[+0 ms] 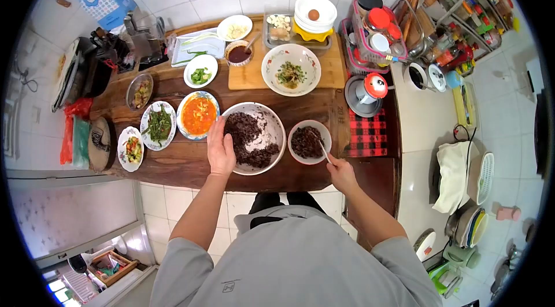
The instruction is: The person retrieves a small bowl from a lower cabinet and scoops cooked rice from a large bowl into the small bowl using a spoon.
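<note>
"Dark, nearly black grain [240, 126] appears in two vessels. Where are they?"

"Both stand near the front edge of the wooden table [173, 162]: the large bowl [280, 144] before the person, and the small bowl [304, 161] just beside it, on the person's right."

"How are the hands placed?"

"The right hand [343, 175] is closed around the handle of a pale utensil [324, 151], whose far end reaches into the grain of the small bowl. The left hand [220, 151] lies at the near-left side of the large bowl with its fingers extended, unclenched; whether it presses on the rim cannot be told."

"What stage does the arrangement suggest?"

"Judging by the contents, a portion is already in the small bowl, where grain covers the bottom. More is left in the large bowl, banked along its far-left and near sides around a pale, thinly smeared patch. Serving thus appears partly done."

"And the surroundings?"

"An orange-red dish [197, 115] and a plate of green vegetables [166, 144] stand to the left, neither touched by a hand."
</note>
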Available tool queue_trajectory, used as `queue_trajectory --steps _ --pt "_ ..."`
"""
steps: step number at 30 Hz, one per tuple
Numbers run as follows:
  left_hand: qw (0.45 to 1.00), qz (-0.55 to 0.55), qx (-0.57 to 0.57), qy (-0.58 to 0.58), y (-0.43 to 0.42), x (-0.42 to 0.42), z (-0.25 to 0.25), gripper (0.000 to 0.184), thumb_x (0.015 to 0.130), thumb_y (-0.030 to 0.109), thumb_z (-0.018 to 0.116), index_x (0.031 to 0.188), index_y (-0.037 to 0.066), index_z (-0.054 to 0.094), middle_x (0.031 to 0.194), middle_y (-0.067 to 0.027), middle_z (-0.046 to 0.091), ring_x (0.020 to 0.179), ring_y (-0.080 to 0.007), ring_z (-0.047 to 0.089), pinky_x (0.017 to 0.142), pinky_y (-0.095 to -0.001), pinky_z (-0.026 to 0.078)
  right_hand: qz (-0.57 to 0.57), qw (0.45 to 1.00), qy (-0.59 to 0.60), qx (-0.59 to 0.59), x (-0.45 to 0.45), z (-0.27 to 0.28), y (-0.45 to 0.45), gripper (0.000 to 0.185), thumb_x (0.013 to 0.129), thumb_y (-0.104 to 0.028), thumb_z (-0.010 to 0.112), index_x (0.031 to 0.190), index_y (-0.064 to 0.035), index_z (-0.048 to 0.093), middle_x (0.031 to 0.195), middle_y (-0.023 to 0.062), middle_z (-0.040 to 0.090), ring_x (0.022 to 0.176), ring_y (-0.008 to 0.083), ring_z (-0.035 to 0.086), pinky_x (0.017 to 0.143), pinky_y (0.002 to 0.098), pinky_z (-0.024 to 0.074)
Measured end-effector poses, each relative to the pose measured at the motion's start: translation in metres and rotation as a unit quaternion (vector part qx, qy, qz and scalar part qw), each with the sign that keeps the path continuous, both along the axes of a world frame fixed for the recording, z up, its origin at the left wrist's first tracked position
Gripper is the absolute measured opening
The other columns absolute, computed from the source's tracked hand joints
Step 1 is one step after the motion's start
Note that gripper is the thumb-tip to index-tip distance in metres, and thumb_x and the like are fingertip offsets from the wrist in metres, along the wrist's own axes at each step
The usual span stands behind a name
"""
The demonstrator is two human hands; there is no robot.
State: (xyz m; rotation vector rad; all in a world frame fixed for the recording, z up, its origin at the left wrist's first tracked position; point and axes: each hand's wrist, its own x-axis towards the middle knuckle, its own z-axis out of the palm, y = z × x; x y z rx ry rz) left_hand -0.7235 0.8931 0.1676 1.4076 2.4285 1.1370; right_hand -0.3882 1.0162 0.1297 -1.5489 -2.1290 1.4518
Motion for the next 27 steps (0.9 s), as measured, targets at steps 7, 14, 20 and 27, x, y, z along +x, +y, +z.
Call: queue_trajectory --steps 7,14,20,27 --pt "1.0 0.012 -0.003 -0.005 -0.002 -0.001 0.0 0.043 0.092 0.013 0.044 0.133 -0.001 0.045 0.137 -0.0181 0.046 0.129 -0.0372 0.038 0.11 -0.043 0.028 -0.087 0.986 0.049 -0.134 0.005 -0.011 0.007 0.036 0.091 -0.01 0.056 0.127 -0.0041 0.057 0.075 -0.0001 0.059 0.071 0.008 0.053 0.067 0.0225 0.0438" --pt "1.0 0.013 0.009 -0.009 -0.004 -0.003 -0.004 0.043 0.092 0.014 0.045 0.132 -0.001 0.046 0.137 -0.018 0.047 0.128 -0.0357 0.04 0.109 -0.0416 0.029 -0.158 0.946 0.151 -0.238 0.002 0.028 0.014 0.035 0.093 -0.01 0.055 0.127 -0.0045 0.057 0.073 -0.001 0.059 0.059 0.0057 0.047 0.053 0.0212 0.0399" --pt "0.997 0.012 0.017 -0.07 -0.004 -0.023 0.004 0.037 0.093 0.016 0.047 0.126 0.001 0.052 0.129 -0.0163 0.054 0.12 -0.0343 0.047 0.105 -0.0414 0.034 0.126 0.983 0.131 0.009 -0.052 0.086 0.033 0.037 0.09 -0.012 0.056 0.126 -0.0031 0.057 0.073 0.005 0.063 0.054 0.0127 0.056 0.049 0.0309 0.0455" --pt "0.994 -0.009 0.038 -0.101 -0.002 -0.021 -0.003 0.037 0.088 0.002 0.043 0.124 0.0 0.053 0.137 -0.0151 0.047 0.126 -0.033 0.043 0.109 -0.0392 0.031 0.537 0.757 -0.285 0.238 -0.19 0.134 0.043 0.025 0.081 -0.011 0.053 0.099 -0.01 0.07 0.088 0.012 0.07 0.087 0.0268 0.068 0.069 0.0408 0.0543"
